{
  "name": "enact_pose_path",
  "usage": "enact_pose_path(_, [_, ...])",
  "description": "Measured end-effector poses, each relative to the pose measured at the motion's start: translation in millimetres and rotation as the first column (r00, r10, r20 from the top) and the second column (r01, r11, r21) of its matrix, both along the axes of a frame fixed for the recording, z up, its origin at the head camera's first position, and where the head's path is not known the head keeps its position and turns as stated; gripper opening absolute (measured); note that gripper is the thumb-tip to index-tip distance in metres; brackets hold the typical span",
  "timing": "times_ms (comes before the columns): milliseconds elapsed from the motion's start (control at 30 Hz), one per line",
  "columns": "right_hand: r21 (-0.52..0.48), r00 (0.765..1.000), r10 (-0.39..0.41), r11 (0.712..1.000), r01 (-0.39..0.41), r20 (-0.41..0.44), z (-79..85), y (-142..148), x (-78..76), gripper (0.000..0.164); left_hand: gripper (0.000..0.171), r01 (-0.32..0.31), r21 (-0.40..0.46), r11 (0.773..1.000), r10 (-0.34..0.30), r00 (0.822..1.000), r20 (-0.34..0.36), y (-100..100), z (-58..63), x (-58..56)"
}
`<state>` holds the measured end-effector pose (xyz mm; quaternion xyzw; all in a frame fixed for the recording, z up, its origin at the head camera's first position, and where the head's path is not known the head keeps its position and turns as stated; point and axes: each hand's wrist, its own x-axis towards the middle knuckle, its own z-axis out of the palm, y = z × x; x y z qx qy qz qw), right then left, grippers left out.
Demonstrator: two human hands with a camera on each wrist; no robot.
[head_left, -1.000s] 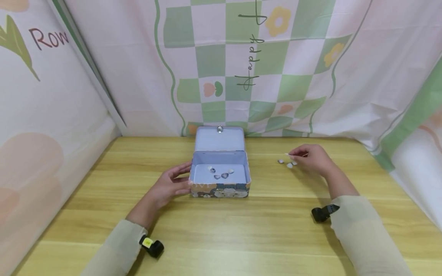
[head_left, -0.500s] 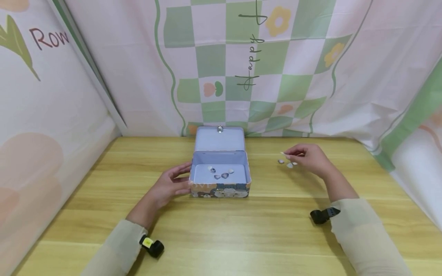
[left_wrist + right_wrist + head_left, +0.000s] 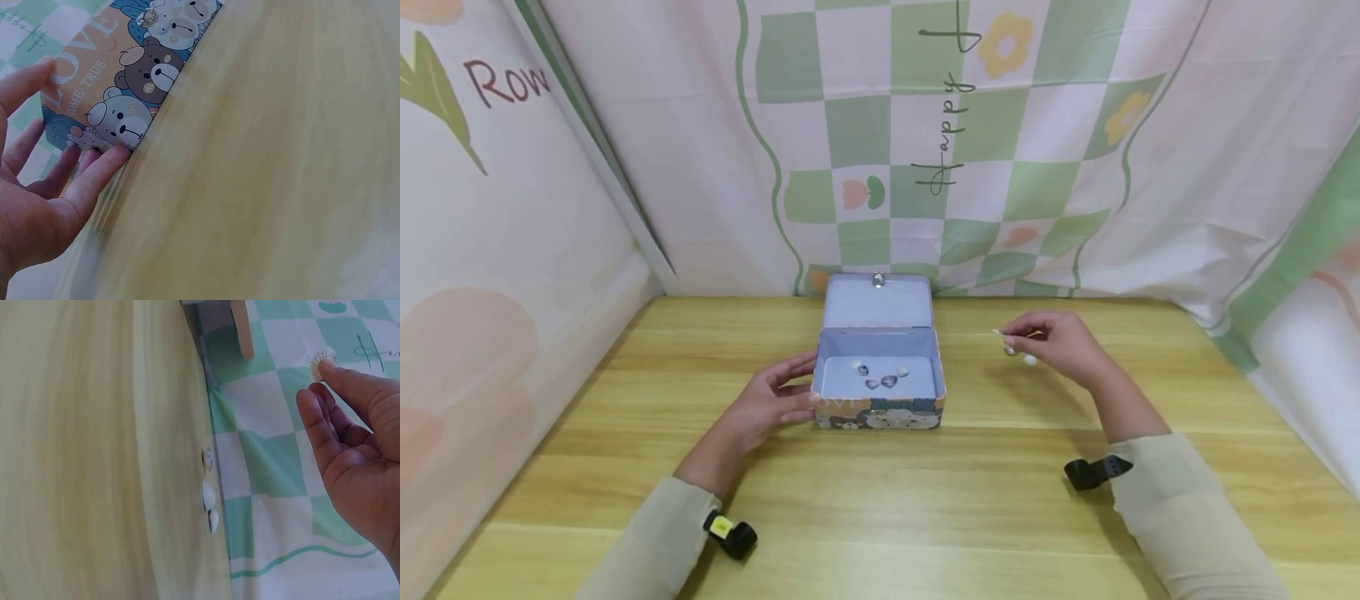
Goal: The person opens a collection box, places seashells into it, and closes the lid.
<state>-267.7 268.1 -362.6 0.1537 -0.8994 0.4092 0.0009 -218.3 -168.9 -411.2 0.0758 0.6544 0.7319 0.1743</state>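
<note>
A small tin box [image 3: 880,414] with printed bears and a pale blue inside stands on the table, its hinged lid [image 3: 876,307] raised at the back. Several small seashells [image 3: 889,381] lie on its floor. My left hand [image 3: 766,402] rests against the box's left side, fingers extended; in the left wrist view its fingertips are at the printed wall. To the right of the box, above the table, my right hand [image 3: 1058,348] pinches a white seashell with small dark specks [image 3: 315,367] between thumb and fingers. Loose seashells [image 3: 209,495] lie on the wood below it.
The wooden table [image 3: 880,517] reaches back to a green-and-white checked curtain [image 3: 917,133] close behind the box. Patterned cloth [image 3: 535,233] also hangs along the left and right sides. A small black camera is strapped to each sleeve.
Pinching the seashell, my right hand has moved left toward the box, passing over the loose shells. My left hand and the box have stayed in place.
</note>
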Motion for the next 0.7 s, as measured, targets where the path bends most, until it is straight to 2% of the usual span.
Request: enact_pose_path(700, [-0.007, 0.989, 0.106, 0.994, -0.107, -0.102, 21.7, -42.0, 1.7, 0.019, 0.079, -0.003, 0.001, 1.0, 0.003, 1.0, 0.007, 0.5, 1.2, 0.6])
